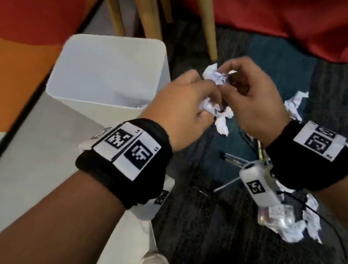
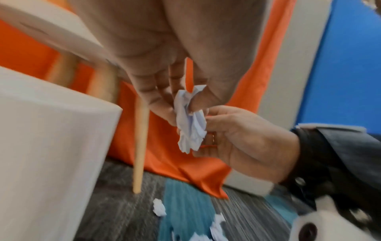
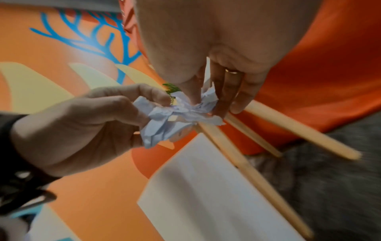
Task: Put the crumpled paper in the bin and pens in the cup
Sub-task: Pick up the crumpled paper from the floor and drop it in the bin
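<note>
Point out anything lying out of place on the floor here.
Crumpled paper balls and pens lie scattered on the carpet beside the white bin, not in it. Both the left hand and the right hand pinch one crumpled paper above the floor.

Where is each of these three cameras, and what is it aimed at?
Head: worn on the head, looking down at both hands, wristbands, bin.
Left wrist: looks along the left hand toward the right hand.
Right wrist: looks along the right hand toward the left.
All share the crumpled paper both hands pinch.
</note>
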Motion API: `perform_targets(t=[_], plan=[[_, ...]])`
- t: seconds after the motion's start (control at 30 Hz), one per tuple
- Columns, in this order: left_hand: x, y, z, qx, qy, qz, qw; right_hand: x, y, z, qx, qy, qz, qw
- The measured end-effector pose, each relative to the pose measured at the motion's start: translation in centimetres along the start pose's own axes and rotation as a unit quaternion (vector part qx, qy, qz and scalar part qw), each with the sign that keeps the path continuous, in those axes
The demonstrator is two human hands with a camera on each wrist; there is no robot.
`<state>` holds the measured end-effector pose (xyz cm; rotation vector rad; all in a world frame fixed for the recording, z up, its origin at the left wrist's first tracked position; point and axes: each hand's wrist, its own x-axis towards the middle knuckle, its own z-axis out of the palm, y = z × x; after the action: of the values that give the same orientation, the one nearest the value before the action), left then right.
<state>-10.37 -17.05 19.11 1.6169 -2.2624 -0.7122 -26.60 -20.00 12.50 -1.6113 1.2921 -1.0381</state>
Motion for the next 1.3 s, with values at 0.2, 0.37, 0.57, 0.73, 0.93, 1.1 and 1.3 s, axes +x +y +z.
perform_targets(t=[0.2, 0.37, 0.57, 0.73, 0.93, 1.1, 1.3], plan=[[-1.6, -4.0, -4.7, 0.007, 0.165, -0.137, 0.977, 3.8, -4.2, 4.9, 0.029, -0.007, -0.050, 0.998], [-1.8, -4.8, -3.4, 0.032, 0.193, -0.199, 0.960, 5.8, -6.4, 7.7, -0.008, -0.021, -0.084, 0.996], [-2.1, -5.4, -3.3, 0.028, 0.207, -0.243, 0.947, 7.6, -6.7, 9.3, -0.205, -0.059, -0.089, 0.973], [-2.5, -6.1, -3.4, 0.016, 0.211, -0.252, 0.944, 7.9, -5.5, 9.8, -0.311, -0.107, -0.077, 0.941], [-2.1, -6.5, -3.5, 0.018, 0.211, -0.246, 0.946, 6.6, -4.0, 7.9, -0.163, -0.014, -0.097, 0.982], [-1.6, -5.1, -4.0, 0.080, 0.193, -0.229, 0.951, 5.1, 0.0, 2.0, -0.181, 0.024, -0.038, 0.983], [-0.1, -1.0, -3.9, 0.035, 0.197, -0.026, 0.979, 1.8, 7.5, -3.9, -0.321, -0.087, 0.090, 0.939]])
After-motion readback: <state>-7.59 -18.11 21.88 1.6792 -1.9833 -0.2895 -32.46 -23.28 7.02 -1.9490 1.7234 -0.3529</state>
